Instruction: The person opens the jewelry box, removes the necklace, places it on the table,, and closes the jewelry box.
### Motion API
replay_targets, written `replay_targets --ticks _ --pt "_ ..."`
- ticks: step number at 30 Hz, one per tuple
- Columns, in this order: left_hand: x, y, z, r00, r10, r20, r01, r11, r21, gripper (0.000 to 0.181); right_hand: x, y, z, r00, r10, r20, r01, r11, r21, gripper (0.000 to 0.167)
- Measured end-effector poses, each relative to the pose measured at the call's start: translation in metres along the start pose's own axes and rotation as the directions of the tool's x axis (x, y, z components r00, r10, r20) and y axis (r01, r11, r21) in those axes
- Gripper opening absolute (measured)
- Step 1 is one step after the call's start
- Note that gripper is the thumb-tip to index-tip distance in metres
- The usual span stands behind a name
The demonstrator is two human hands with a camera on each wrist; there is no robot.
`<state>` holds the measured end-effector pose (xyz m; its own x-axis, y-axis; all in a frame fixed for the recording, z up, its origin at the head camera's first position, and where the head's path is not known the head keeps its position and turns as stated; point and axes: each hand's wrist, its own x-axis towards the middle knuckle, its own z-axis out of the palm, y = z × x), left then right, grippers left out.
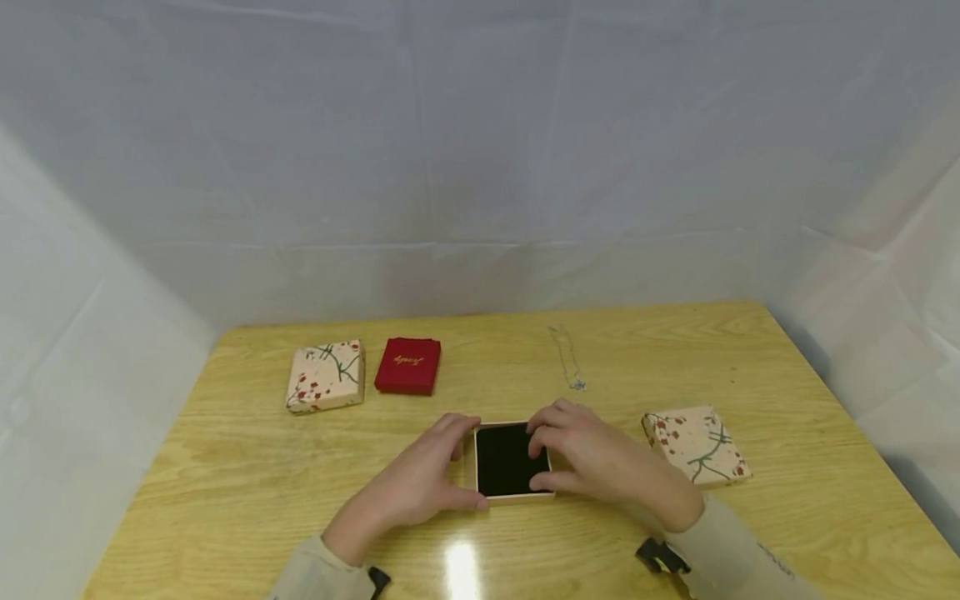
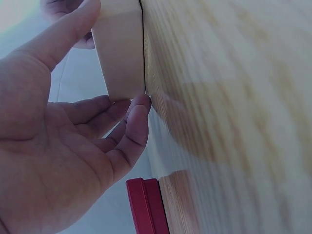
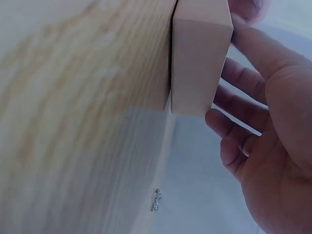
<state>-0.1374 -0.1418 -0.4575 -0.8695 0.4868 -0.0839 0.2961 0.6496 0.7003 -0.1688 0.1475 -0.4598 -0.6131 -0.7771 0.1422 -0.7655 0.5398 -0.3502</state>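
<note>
The red box [image 1: 407, 379] bears upside-down gold lettering [image 1: 408, 360], seemingly "Jewelry", while dark marks on the right sleeve [image 1: 738, 546] are unreadable

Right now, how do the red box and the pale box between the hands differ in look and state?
The red box has gold lettering on top; the pale box shows a black insert.
The red box looks closed; the pale box is open-topped.
No hand touches the red box; the left hand holds the pale box's side.
Both are squarish and lie flat on the table.
</note>
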Motion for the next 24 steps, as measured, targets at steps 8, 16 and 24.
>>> replay_targets --ticks 8,16,24 --pt "0.0005 -0.0002 0.0004 1.0 0.0 0.006 0.0 1.0 0.003 0.102 0.0011 0.0001 0.0012 1.0 -0.005 0.024 0.006 1.0 -0.03 0.025" --pt "0.0012 0.0002 -0.0004 1.0 0.003 0.01 -0.003 1.0 0.015 0.101 0.0003 0.0002 0.0024 0.999 -0.017 0.03 0.018 0.999 -0.036 0.014" --pt "0.0004 -0.0004 -0.0006 1.0 -0.003 0.012 0.003 1.0 0.003 0.101 -0.0027 -0.0032 -0.0037 0.997 -0.011 0.073 0.014 0.999 -0.037 0.017"
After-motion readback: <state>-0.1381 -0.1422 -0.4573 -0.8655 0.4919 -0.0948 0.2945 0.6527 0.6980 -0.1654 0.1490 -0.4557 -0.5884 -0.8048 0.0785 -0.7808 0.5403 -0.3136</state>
